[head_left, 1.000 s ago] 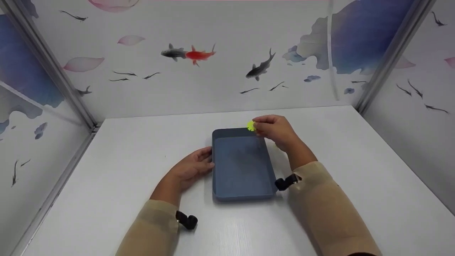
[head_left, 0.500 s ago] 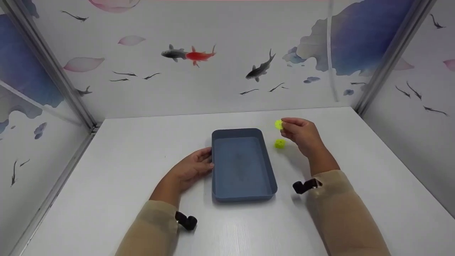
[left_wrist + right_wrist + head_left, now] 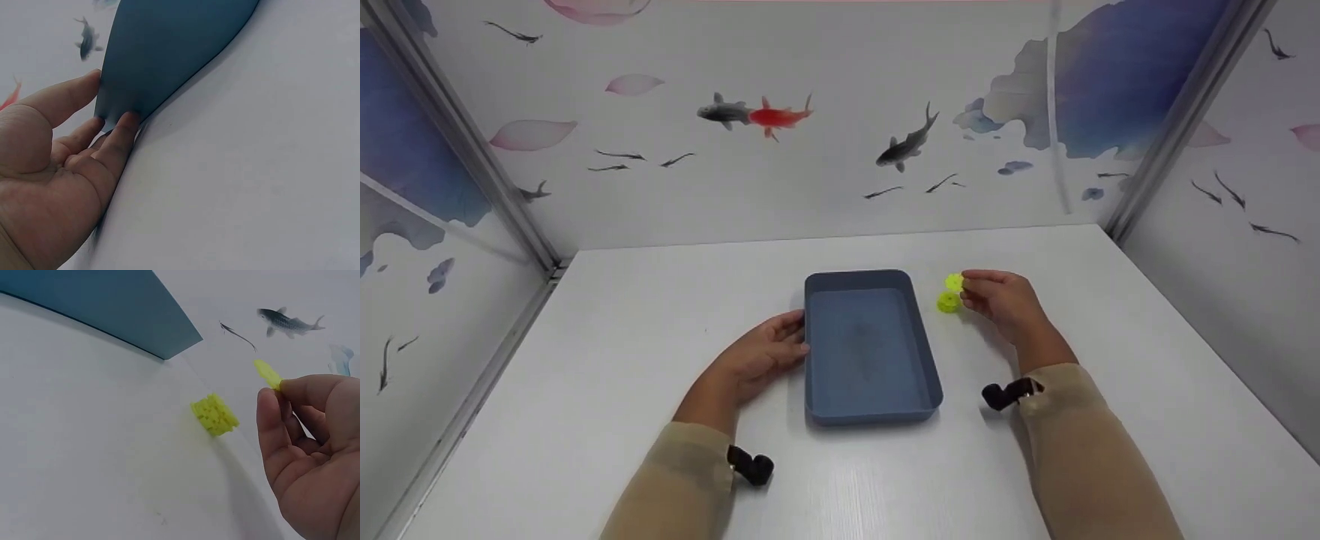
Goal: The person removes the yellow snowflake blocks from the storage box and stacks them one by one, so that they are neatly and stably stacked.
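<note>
A blue-grey rectangular tray (image 3: 874, 352) lies on the table in the middle of the head view. My left hand (image 3: 761, 356) rests against its left wall; in the left wrist view the thumb and fingertips touch the outside of the tray (image 3: 169, 50), fingers fairly straight. To the right of the tray, my right hand (image 3: 1005, 304) pinches a thin, bright yellow notched disc (image 3: 266, 373) between thumb and index finger. Below that disc, a short stack of similar yellow notched discs (image 3: 215, 415) stands on the table, apart from the hand in the right wrist view.
The white table (image 3: 675, 300) is bounded by a back panel (image 3: 810, 195) and side panels with printed fish and petals. Metal posts (image 3: 1177, 127) stand at the corners. A small black camera (image 3: 754, 466) is strapped to each sleeve.
My right hand has moved from over the tray's far right corner rightward, then down toward the yellow stack, still pinching the disc. The left hand stays against the tray.
</note>
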A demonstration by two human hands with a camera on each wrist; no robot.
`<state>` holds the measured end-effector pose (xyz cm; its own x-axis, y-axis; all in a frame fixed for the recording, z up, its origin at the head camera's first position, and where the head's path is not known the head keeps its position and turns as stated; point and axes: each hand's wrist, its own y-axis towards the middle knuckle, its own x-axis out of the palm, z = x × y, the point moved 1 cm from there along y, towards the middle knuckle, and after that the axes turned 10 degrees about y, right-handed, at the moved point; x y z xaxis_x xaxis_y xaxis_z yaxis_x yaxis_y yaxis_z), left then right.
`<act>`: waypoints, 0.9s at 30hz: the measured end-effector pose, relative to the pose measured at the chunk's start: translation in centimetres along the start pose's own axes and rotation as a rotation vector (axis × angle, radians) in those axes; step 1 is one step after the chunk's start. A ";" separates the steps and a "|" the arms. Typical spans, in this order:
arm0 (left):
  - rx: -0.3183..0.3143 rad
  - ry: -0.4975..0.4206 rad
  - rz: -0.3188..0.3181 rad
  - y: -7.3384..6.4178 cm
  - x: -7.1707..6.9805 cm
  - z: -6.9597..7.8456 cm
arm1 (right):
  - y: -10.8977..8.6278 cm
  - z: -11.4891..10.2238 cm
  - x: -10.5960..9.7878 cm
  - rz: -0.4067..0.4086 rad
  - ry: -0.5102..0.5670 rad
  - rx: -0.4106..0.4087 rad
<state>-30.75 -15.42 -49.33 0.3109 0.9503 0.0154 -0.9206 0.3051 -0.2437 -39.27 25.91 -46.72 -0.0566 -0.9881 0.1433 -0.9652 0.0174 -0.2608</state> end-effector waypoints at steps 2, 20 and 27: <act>-0.004 -0.006 -0.005 0.0 -0.1 0.0 | 0.1 0.3 -0.1 0.018 -0.023 0.018; 0.000 -0.023 -0.008 -0.1 0.0 0.1 | 0.3 1.3 0.0 0.079 -0.061 0.084; -0.002 -0.016 -0.006 -0.1 0.0 0.1 | 0.5 1.5 -0.1 0.077 -0.044 0.100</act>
<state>-30.69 -15.43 -49.22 0.3124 0.9494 0.0320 -0.9182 0.3105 -0.2458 -39.34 25.74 -48.27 -0.1163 -0.9902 0.0778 -0.9280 0.0804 -0.3637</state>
